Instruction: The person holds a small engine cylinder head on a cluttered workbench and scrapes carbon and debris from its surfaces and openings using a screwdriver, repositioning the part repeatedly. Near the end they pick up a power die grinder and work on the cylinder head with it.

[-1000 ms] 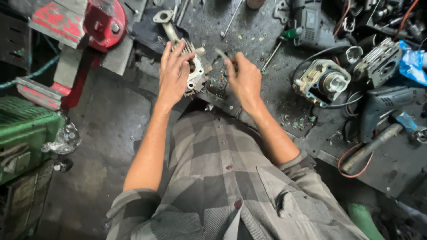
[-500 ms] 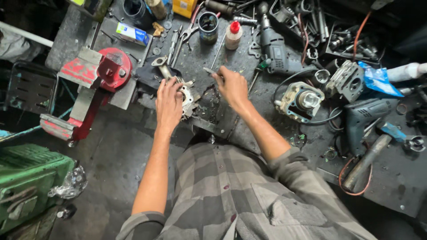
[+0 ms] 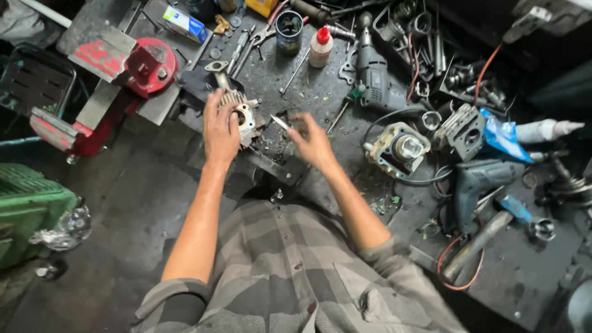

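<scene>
A finned, pale-grey cast-metal engine part (image 3: 242, 114) lies on the dark, grimy steel workbench (image 3: 320, 92), at about 10 o'clock from the bench's near edge. The left hand (image 3: 221, 131) lies over it, fingers spread and pressing down on the casting. At 3 o'clock from the part, the right hand (image 3: 313, 143) pinches a thin, bright metal blade-like tool (image 3: 280, 123), tip aimed toward the casting. Outward, a red bench vise (image 3: 145, 66) stands at 9 o'clock and a grey electric drill (image 3: 374, 74) at 1 o'clock. Judged risks: the tool could slip toward the holding fingers, since only hand pressure steadies the part; loose scraps nearby could let the casting skid.
</scene>
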A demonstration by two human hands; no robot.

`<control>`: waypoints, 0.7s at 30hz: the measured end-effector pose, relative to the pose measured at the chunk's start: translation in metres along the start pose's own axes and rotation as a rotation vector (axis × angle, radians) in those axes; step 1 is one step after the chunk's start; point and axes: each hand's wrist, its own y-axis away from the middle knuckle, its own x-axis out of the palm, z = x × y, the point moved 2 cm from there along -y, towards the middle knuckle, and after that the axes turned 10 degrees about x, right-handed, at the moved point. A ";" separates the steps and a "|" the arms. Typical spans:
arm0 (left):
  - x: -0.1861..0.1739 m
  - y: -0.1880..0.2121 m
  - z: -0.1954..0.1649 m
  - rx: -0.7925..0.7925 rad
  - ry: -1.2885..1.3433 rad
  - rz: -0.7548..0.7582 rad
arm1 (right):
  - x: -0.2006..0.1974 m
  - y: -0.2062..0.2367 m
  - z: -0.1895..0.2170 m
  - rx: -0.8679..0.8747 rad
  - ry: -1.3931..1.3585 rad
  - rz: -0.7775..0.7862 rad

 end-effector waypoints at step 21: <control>-0.034 -0.021 0.014 -0.252 0.088 -0.030 | -0.041 0.127 -0.077 0.534 -0.765 0.266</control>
